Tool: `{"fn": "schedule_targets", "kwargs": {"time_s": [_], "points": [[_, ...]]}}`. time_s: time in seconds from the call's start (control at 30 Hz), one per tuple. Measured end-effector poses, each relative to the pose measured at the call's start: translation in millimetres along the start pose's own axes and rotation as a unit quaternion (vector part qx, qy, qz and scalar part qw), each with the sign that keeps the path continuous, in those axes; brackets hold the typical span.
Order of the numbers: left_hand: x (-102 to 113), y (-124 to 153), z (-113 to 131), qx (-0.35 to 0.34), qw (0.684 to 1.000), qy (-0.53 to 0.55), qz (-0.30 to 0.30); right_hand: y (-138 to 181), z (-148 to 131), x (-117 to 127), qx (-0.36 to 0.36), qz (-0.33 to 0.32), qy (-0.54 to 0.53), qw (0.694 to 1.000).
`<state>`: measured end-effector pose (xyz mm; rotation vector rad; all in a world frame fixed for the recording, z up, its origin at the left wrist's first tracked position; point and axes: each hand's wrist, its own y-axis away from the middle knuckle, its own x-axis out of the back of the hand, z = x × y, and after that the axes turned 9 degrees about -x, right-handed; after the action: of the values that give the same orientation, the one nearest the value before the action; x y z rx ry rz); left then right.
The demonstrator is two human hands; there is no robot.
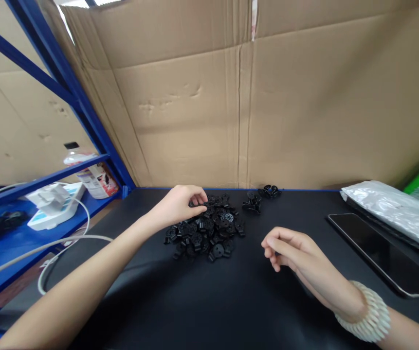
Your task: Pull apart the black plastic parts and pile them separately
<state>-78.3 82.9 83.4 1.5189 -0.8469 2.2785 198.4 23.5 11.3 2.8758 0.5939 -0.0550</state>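
Small black plastic parts with round, holed discs lie in a loose pile (pixel 212 226) on the black table. My left hand (pixel 185 201) hovers at the pile's upper left edge. Its fingers are curved, with a gap between them and the thumb, and nothing shows in that gap. To the right of the pile, my right hand (pixel 293 250) is raised over the tabletop. Its fingers are curled in and the thumb is pressed near the index finger; anything between them is hidden. A beaded bracelet (pixel 368 313) circles the right wrist.
Two small clusters of black parts (pixel 252 203) sit behind the pile, near the cardboard wall (pixel 180 107). A tablet-like device (pixel 380 250) and a silvery bag (pixel 399 206) lie at right. On the blue shelf (pixel 94 206) at left are a power strip (pixel 56 209), cables and a bottle (pixel 94 177).
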Motion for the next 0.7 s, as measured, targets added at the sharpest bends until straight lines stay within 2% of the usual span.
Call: {"fn": "schedule_targets", "kwargs": {"time_s": [0.1,0.17,0.3,0.37,0.43,0.53,0.6,0.63,0.7], "points": [[-12,4,24,-0.016,0.999,0.018,0.048,-5,-3,8,0.025,0.019,0.016,0.999],[-30,11,45,-0.049,0.992,0.071,0.087,-12,-8,18,0.054,0.044,0.044,0.997],[-76,28,85,-0.121,0.965,0.231,0.032,-26,-16,46,0.129,0.112,0.172,0.97],[-94,34,96,-0.145,0.95,0.277,0.005,-33,-18,57,0.164,0.142,0.273,0.937],[-105,37,100,-0.157,0.942,0.298,-0.01,-39,-17,64,0.197,0.139,0.383,0.892],[-109,38,100,-0.142,0.942,0.304,-0.007,-48,-11,65,0.238,0.086,0.537,0.805],[-109,38,98,-0.134,0.943,0.304,-0.004,-53,-6,64,0.232,0.055,0.607,0.758],[-109,38,98,-0.134,0.943,0.304,-0.004,-55,-3,64,0.22,0.046,0.627,0.746],[-109,38,98,-0.137,0.943,0.304,-0.008,-59,1,64,0.201,0.038,0.64,0.74]]}}
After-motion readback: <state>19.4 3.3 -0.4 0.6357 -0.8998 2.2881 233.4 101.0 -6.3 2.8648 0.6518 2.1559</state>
